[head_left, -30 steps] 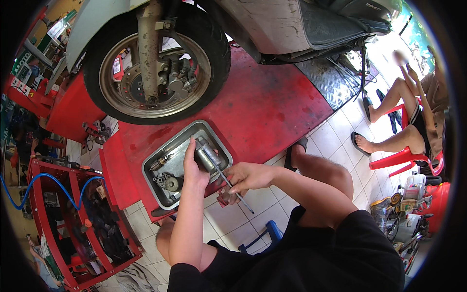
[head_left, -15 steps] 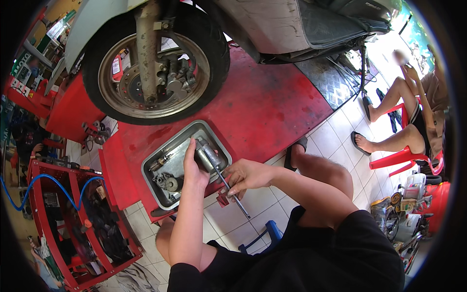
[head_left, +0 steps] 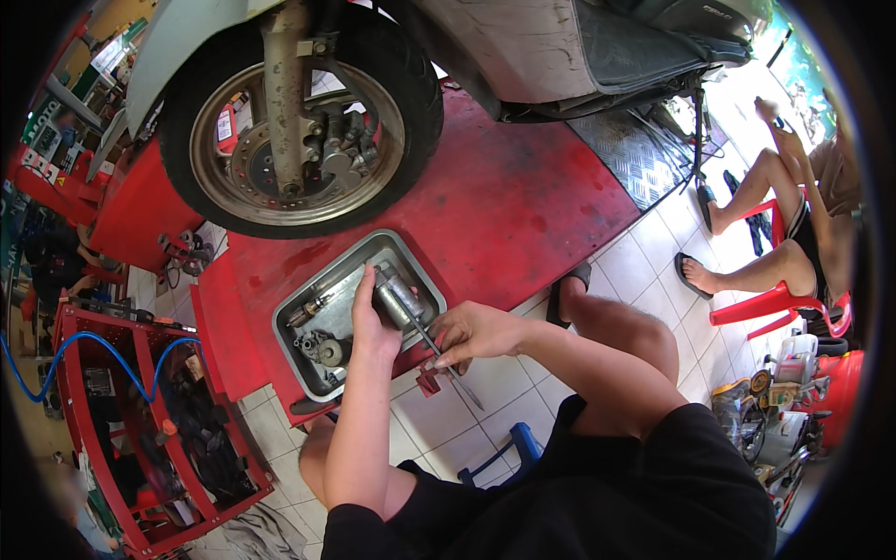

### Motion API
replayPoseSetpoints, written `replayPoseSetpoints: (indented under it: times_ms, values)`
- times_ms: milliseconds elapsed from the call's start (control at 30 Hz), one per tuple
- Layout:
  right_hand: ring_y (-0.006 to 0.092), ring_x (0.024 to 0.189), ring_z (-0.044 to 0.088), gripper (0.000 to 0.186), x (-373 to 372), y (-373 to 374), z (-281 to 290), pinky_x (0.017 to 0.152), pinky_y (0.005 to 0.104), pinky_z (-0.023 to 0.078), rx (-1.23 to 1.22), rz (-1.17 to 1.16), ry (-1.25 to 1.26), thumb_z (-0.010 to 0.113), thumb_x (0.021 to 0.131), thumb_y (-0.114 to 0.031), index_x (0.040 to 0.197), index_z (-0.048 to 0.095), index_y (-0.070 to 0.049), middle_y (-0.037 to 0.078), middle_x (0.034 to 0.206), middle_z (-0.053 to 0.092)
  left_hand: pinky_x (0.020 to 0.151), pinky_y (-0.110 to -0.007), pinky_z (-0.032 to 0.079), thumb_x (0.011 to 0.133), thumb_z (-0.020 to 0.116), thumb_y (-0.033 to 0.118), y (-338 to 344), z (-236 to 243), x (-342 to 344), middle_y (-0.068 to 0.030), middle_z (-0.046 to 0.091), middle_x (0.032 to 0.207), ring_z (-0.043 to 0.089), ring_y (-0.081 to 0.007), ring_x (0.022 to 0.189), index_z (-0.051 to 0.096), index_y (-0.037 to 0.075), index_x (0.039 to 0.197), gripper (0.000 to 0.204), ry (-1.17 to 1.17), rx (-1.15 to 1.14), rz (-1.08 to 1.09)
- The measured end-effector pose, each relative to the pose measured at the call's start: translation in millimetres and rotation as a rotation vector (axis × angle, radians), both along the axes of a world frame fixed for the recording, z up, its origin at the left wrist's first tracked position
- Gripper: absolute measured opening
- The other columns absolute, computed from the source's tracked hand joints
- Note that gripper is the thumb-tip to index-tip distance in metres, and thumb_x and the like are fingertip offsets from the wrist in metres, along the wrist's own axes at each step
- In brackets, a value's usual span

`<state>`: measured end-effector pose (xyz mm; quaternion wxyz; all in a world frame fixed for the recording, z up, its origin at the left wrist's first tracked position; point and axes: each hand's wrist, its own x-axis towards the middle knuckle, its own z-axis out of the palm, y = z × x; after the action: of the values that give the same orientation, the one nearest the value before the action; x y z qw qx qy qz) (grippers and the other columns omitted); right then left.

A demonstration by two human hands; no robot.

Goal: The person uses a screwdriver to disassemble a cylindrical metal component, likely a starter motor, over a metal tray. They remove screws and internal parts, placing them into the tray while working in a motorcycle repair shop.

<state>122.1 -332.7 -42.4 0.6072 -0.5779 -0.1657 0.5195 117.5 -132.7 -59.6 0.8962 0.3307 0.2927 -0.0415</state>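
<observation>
My left hand (head_left: 374,329) grips a silver cylindrical metal part (head_left: 399,301) over a grey metal tray (head_left: 291,373). Its thumb lies along the near side of the part; the other fingers are mostly hidden. A thin metal rod (head_left: 466,388) runs slantwise from the cylinder's side down toward me. My right hand (head_left: 478,333) pinches this rod about its middle, thumb and fingers closed. Whether the rod enters the cylinder or only touches it, I cannot tell. In the tray lie a round metal part with an opening (head_left: 329,352) and a slender metal fitting (head_left: 306,311).
The tray rests on a red platform (head_left: 523,205), below a scooter's front wheel (head_left: 301,229). Red shelving (head_left: 140,329) with a blue hose (head_left: 70,338) stands at left. At right a person (head_left: 789,266) sits on a red chair (head_left: 779,305). A blue stool (head_left: 525,446) is beneath me.
The rod's free end has shifted slightly up and looks narrower. My hands and the cylinder hold nearly the same place. At far left, another person has leaned and moved their arms.
</observation>
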Motion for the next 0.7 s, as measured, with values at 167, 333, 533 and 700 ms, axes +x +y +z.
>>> replayPoseSetpoints:
  times_ms: [167, 333, 533, 700]
  values:
    - [0.0152, 0.075, 0.066, 0.046, 3.0, 0.7, 1.6, 0.066, 0.0291, 0.054, -0.058, 0.019, -0.096, 0.082, 0.081, -0.016, 0.113, 0.060, 0.010, 0.013, 0.084, 0.069, 0.071, -0.041, 0.055, 0.092, 0.065, 0.047, 4.7, -4.5, 0.1, -0.0079, 0.063, 0.086, 0.065, -0.0264, 0.077, 0.059, 0.009, 0.104, 0.040, -0.021, -0.010, -0.001]
    - [0.0137, 0.073, 0.064, 0.044, 1.0, 3.5, -0.7, 0.063, 0.0286, 0.052, -0.046, -0.005, -0.147, 0.084, 0.079, -0.020, 0.105, 0.064, 0.009, 0.010, 0.079, 0.067, 0.076, -0.042, 0.054, 0.091, 0.064, 0.052, 8.9, -2.5, -1.4, -0.0099, 0.065, 0.087, 0.064, -0.0301, 0.080, 0.062, 0.007, 0.100, 0.047, -0.006, -0.015, 0.014]
    - [0.0137, 0.070, 0.064, 0.037, -1.6, -0.6, -7.6, 0.061, 0.0286, 0.052, -0.075, 0.018, -0.195, 0.083, 0.080, -0.022, 0.094, 0.064, 0.008, 0.010, 0.076, 0.067, 0.072, -0.041, 0.054, 0.094, 0.064, 0.044, 16.9, -16.0, 4.4, -0.0075, 0.064, 0.082, 0.064, -0.0263, 0.079, 0.061, 0.008, 0.096, 0.036, -0.059, 0.094, 0.132]
    - [0.0141, 0.065, 0.064, 0.034, -13.1, -2.9, -1.9, 0.058, 0.0274, 0.053, -0.199, 0.044, -0.120, 0.080, 0.084, -0.023, 0.093, 0.065, 0.007, 0.010, 0.076, 0.068, 0.068, -0.041, 0.059, 0.087, 0.077, 0.032, 29.6, -3.2, -5.5, -0.0109, 0.060, 0.101, 0.065, -0.0242, 0.080, 0.046, 0.004, 0.122, 0.055, -0.058, 0.294, 0.196]
